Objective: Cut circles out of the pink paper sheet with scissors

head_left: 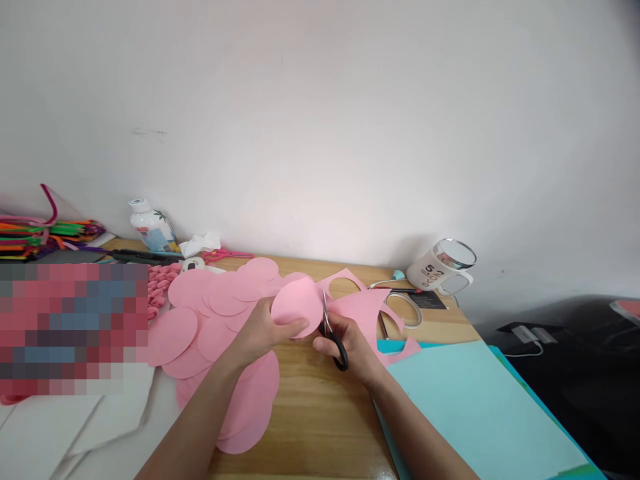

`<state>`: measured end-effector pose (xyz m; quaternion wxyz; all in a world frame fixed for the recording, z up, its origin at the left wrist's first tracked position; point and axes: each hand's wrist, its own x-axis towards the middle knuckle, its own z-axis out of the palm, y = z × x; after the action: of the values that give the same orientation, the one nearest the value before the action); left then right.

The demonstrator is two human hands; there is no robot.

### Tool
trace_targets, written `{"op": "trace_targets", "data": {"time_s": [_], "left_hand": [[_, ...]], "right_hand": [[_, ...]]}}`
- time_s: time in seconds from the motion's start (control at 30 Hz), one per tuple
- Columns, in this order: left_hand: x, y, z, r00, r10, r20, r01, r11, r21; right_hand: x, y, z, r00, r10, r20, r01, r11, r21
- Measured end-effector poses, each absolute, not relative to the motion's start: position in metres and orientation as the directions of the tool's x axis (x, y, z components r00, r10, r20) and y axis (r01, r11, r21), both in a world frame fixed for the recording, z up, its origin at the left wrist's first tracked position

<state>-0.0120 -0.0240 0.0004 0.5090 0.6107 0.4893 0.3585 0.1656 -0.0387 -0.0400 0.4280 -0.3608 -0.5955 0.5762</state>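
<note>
My left hand pinches a round piece of pink paper between thumb and fingers, lifted over the desk. In my right hand is a pair of scissors with black handles, its metal blades at the right edge of that piece. Pink offcuts with curved edges lie behind and to the right of the scissors. On the left, many overlapping pink paper circles spread across the desk. Whether the blades are closed on the paper is hard to make out.
Light blue sheets cover the desk's right side. Behind them are a tape roll and a white mug. A white bottle, pink scissors and colourful pipe cleaners lie along the wall at left. White paper sits front left.
</note>
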Motion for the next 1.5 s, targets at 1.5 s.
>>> {"op": "trace_targets", "data": {"time_s": [1.5], "left_hand": [[-0.0140, -0.0236, -0.0015, 0.288, 0.956, -0.064, 0.160, 0.018, 0.987]], "right_hand": [[0.1665, -0.0398, -0.0394, -0.375, 0.924, 0.076, -0.045, 0.064, -0.997]]}}
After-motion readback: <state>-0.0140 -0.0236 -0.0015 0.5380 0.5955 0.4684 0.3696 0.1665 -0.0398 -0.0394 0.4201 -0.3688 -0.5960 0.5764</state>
